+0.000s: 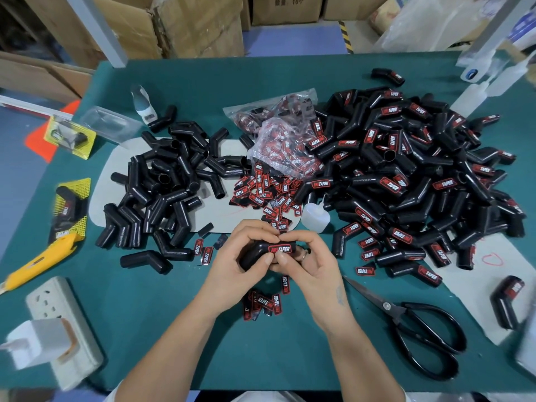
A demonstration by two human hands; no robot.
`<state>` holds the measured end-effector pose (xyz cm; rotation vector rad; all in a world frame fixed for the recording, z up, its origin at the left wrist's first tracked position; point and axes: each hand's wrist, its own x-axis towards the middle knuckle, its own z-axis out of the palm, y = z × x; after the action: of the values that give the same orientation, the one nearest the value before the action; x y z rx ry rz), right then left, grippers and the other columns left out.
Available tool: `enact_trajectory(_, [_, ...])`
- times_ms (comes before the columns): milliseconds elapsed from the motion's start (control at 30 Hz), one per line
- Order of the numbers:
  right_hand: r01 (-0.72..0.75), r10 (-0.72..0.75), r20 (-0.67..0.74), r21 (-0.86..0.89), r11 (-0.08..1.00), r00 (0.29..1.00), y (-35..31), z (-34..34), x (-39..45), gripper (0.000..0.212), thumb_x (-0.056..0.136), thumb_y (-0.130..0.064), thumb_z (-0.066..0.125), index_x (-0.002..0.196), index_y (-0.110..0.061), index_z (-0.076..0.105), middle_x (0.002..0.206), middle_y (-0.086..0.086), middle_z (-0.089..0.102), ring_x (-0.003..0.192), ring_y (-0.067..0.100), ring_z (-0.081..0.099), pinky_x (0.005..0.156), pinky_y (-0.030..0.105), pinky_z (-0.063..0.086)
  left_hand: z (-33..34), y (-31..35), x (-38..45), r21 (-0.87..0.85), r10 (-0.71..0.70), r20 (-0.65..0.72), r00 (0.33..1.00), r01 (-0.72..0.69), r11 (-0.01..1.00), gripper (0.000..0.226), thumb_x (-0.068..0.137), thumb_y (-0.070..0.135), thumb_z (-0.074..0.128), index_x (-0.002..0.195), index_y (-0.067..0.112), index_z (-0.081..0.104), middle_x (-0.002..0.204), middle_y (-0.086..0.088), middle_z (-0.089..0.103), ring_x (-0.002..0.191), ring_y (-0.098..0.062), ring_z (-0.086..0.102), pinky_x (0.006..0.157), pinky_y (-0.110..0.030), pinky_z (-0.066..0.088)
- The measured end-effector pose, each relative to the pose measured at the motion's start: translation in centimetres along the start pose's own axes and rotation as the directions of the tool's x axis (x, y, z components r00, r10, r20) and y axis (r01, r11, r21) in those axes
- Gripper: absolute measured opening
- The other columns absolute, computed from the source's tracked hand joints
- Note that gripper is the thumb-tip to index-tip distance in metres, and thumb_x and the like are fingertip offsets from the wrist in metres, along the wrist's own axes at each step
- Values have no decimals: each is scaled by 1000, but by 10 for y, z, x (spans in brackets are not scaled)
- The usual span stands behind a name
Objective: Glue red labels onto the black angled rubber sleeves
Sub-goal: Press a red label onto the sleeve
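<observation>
Two bare hands met low over the green table (174, 329) in the head view, both curled round one black angled rubber sleeve (255, 255). The left hand (240, 256) gripped the sleeve's lower bent end, its fingers (255, 230) wrapped over the top. The right hand (307, 258) held the other end, and both thumbs pressed at the lower edge of a red-and-black rectangular label (280, 249) lying on the sleeve's upper face.

Just beyond the fingers lay a loose scatter of red labels (261, 192), with a small translucent squeeze bottle of glue (314, 216) just right of them. Farther off to the left sat a heap of bare black sleeves (165, 187) on a grey mat (116, 161). Farther off to the right spread a large heap of labelled black sleeves (406, 175). Clear plastic bags of labels (278, 132) rested between the two heaps. More labels (266, 300) lay below the wrists. Black-handled scissors (417, 329) lay to the right of the right forearm, and a yellow utility knife (40, 259) well to the left.
</observation>
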<state>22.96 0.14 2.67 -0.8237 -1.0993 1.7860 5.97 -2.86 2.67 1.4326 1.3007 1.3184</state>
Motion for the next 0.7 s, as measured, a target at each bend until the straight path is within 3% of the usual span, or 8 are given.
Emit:
enact_trajectory(100, [-7,7,-7,11,1000,1000,1,-3,1,23,95,-15,75,116,-20,70,108,11,73,99,20,70,87,32,60,-2,0,0,-21,-12,26,1000,13,1000,30,93,12,65,117,29,68,124,7,61,121,-24,61,104,-29,47])
enact_trajectory(167, [18,-19,-38,-25,1000,999,2,-1,0,24,93,-17,77,116,-23,71,112,12,70,98,23,72,85,34,61,-1,0,-1,-69,-58,15,998,59,996,29,93,13,64,119,27,68,122,4,64,108,-21,66,93,-31,52])
enact_trajectory(233, [163,-200,-121,-262,951,972,6,0,-1,27,91,-21,78,115,-31,72,120,0,61,97,20,71,81,31,60,0,1,-1,-123,-113,-47,992,106,987,28,93,18,66,118,31,67,115,-1,71,86,-17,68,79,-29,55])
enact_trajectory(300, [329,-500,-105,-634,699,860,10,-1,-1,23,93,-23,77,112,-34,72,120,-13,56,95,14,67,77,26,57,1,1,-3,-59,-124,-140,982,117,991,29,90,26,69,114,42,65,106,4,74,79,-16,70,74,-30,56])
enact_trajectory(400, [397,-736,64,-871,288,673,18,-3,2,9,96,-19,79,104,-24,80,108,-7,67,87,19,67,75,28,55,3,-1,-5,188,-37,-200,979,75,979,31,89,33,69,110,53,61,103,16,72,90,-11,72,82,-29,56])
enact_trajectory(533, [362,-769,165,-928,92,617,18,-5,5,5,94,-19,82,99,-20,85,97,-9,77,78,18,70,61,35,56,5,-5,-7,290,44,-139,989,-2,957,23,100,37,61,119,47,56,109,19,61,86,-11,67,80,-33,54])
enact_trajectory(700, [338,-787,279,-936,-96,550,14,-3,4,7,91,-14,84,94,-20,83,93,-9,76,74,15,70,57,32,55,8,-6,-11,347,50,-108,993,-10,938,26,102,42,55,125,37,46,111,19,54,96,-9,63,87,-20,48])
